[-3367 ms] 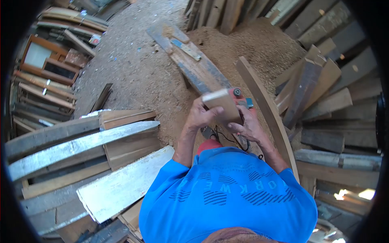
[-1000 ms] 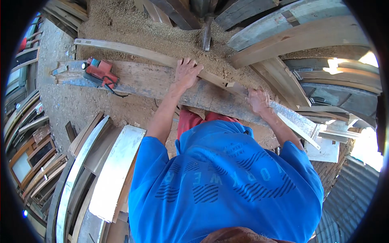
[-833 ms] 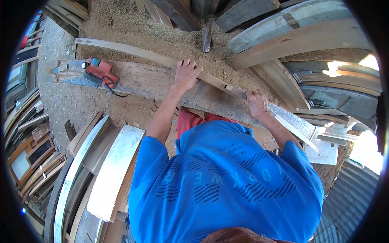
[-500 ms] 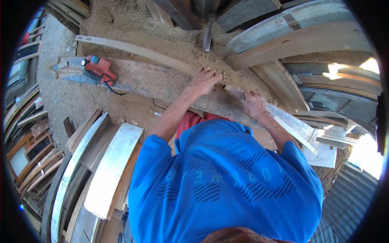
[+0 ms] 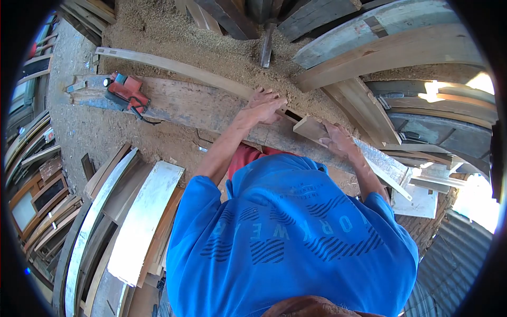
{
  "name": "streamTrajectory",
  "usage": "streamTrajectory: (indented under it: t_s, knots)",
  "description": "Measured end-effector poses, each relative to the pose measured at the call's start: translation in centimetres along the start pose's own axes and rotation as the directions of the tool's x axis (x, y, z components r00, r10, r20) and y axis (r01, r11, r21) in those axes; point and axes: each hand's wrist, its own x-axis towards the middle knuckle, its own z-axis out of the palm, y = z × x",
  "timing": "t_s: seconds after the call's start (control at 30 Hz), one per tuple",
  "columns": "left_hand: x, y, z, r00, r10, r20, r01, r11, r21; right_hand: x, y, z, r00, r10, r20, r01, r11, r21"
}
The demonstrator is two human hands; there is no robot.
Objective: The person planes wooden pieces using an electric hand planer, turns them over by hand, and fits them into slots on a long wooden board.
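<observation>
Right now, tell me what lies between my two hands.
The head view shows a stretch of the strip, with a dark slot in it, and the end of the board held by your right hand; your left hand is on the strip.

long rail (image 5: 177,66): smooth wood | short board (image 5: 310,128): matt wood | bench plank (image 5: 196,107): rough, scuffed wood (patchy) | shirt (image 5: 293,227): matt cloth

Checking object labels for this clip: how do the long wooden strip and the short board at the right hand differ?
The long strip runs along much of the bench; the short board is far shorter. The left hand lies on the long strip; the right hand holds the short board. The long strip shows a dark slot; the short board shows none. Both look like bare wood.
</observation>
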Motion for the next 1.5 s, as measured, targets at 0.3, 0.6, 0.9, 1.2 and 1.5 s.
streamTrajectory:
  t_s: [0.3,0.6,0.9,1.2,1.5]
  knots:
    - [-0.3,4.5,-3.3,0.917,0.221,-0.332,-0.389,0.683,-0.618,1.9,-0.7,-1.3,0.913,-0.054,0.405,-0.269,0.668,0.694]
    - [-2.0,6.0,-2.5,0.981,-0.151,-0.119,-0.011,0.576,-0.818,1.0,-2.1,-3.1,0.964,-0.198,0.179,0.006,0.687,0.727]
    - [-3.7,4.5,-4.0,0.834,-0.311,-0.455,0.100,0.897,-0.430,0.3,-5.0,-3.0,0.992,0.069,-0.105,-0.085,0.982,-0.167]
    - [-4.1,-1.5,0.1,0.922,-0.140,-0.360,0.116,0.989,-0.087,1.3,-4.8,-0.7,0.986,0.125,-0.110,-0.149,0.957,-0.249]
    - [-3.8,-1.7,0.7,0.894,-0.130,-0.429,0.089,0.990,-0.113,0.9,-4.8,1.8,0.970,0.161,-0.180,-0.211,0.929,-0.304]
